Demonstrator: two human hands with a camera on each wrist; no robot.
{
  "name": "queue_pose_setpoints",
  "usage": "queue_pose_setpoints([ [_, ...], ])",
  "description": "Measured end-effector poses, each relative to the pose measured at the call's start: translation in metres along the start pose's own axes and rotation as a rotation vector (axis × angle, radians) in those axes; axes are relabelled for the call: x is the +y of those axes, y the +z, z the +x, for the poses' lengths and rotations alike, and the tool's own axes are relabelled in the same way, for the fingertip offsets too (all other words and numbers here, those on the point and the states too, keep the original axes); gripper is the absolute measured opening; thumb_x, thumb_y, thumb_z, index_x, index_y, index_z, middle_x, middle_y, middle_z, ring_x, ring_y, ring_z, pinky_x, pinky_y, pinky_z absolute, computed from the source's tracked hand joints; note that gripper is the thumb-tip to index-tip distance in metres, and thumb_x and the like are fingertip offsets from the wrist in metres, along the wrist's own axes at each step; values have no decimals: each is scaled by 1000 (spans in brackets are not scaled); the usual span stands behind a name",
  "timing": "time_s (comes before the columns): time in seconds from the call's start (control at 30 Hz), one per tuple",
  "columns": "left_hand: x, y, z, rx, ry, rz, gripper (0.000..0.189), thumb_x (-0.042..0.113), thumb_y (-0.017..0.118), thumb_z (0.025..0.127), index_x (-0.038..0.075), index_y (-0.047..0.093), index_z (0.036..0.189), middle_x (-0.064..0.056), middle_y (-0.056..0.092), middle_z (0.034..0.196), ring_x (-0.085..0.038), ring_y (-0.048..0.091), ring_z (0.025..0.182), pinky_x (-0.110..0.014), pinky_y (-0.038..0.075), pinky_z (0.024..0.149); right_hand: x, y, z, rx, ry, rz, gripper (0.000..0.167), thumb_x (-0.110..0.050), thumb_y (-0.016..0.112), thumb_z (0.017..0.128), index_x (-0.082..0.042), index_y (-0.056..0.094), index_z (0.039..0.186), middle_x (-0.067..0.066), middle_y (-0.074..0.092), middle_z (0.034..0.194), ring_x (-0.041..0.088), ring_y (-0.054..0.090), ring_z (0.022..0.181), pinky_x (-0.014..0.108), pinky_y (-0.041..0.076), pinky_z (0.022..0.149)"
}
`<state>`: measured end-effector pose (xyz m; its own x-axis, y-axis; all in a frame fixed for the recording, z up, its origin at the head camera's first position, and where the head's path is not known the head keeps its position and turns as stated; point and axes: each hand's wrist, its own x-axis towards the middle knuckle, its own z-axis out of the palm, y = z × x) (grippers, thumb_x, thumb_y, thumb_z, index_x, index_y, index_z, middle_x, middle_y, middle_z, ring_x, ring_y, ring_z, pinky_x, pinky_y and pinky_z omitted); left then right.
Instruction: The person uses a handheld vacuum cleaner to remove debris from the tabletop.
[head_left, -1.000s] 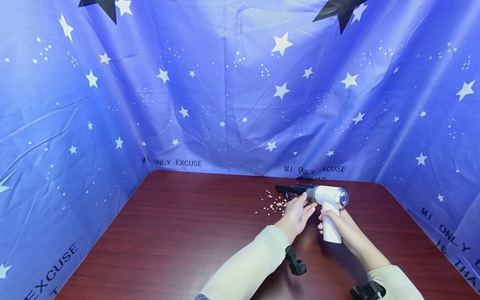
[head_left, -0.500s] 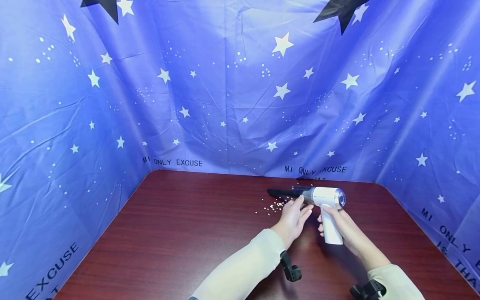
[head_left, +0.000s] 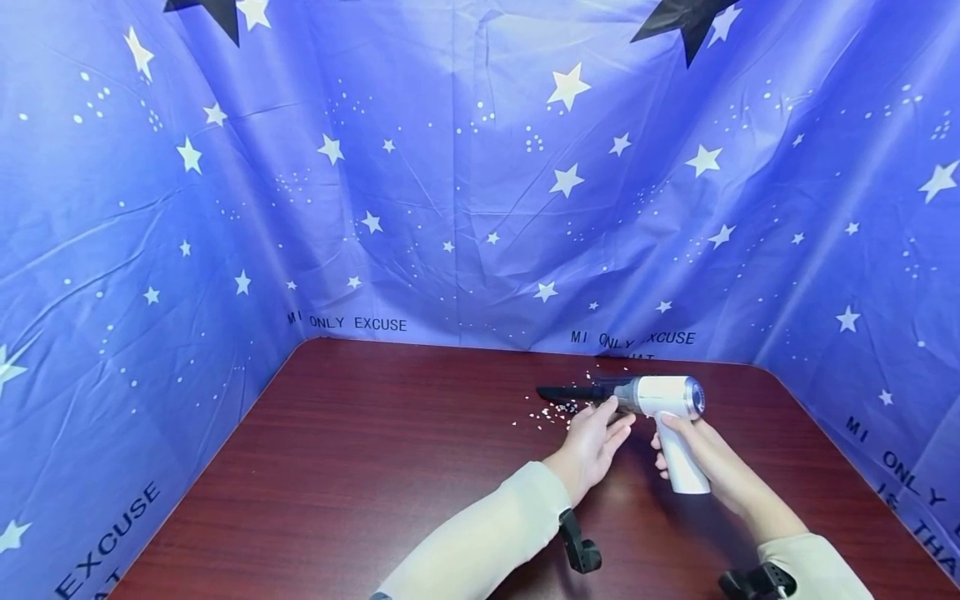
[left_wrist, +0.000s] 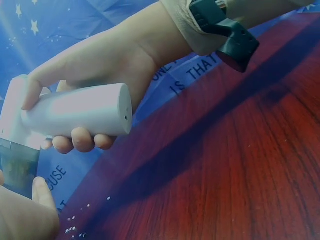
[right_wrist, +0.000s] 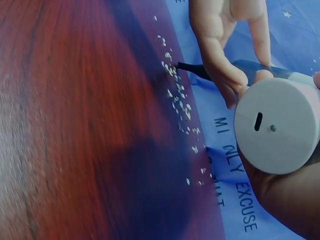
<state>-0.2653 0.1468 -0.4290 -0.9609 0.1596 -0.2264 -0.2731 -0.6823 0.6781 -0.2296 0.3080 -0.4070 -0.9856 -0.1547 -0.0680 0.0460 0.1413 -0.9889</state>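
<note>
A white handheld vacuum cleaner (head_left: 663,395) with a see-through dust cup and a long black nozzle (head_left: 562,392) lies level above the table, pointing left. My right hand (head_left: 708,454) grips its handle; in the left wrist view, the fingers (left_wrist: 82,140) curl round the white handle (left_wrist: 80,109). My left hand (head_left: 592,442) holds the dust cup (left_wrist: 19,162) from below, thumb on the near side. Small white bits (head_left: 551,414) lie scattered under and around the nozzle. The nozzle tip (right_wrist: 182,65) overlaps the bits in the right wrist view.
The dark red wooden table (head_left: 360,467) reaches back to a blue curtain (head_left: 450,208) printed with stars and lettering, which also hangs along both sides. A black wrist camera (head_left: 579,542) is strapped to each forearm. The bits lie near the table's back edge.
The vacuum first moved left and slightly nearer, its nozzle passing over the white bits, then shifted back a little to the right and lower. Both hands moved with it, keeping their hold.
</note>
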Motion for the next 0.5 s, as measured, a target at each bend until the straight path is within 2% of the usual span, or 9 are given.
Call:
queue_pose_setpoints([
  [0.2, -1, 1, -6, -20, -8, 10, 23, 11, 61, 100, -5, 61, 116, -16, 68, 108, -31, 66, 111, -42, 48, 103, -1, -10, -5, -47, 0, -30, 30, -31, 42, 109, -5, 55, 102, 5, 64, 86, 17, 65, 68, 37, 61, 62],
  [0.5, -5, 3, -13, -3, -20, 5, 25, 10, 66, 97, -5, 58, 116, -18, 64, 109, -37, 64, 114, -42, 51, 101, 0, -24, -9, -149, -31, -32, 27, -27, 38, 110, -10, 57, 102, 5, 64, 86, 16, 65, 69, 36, 61, 61],
])
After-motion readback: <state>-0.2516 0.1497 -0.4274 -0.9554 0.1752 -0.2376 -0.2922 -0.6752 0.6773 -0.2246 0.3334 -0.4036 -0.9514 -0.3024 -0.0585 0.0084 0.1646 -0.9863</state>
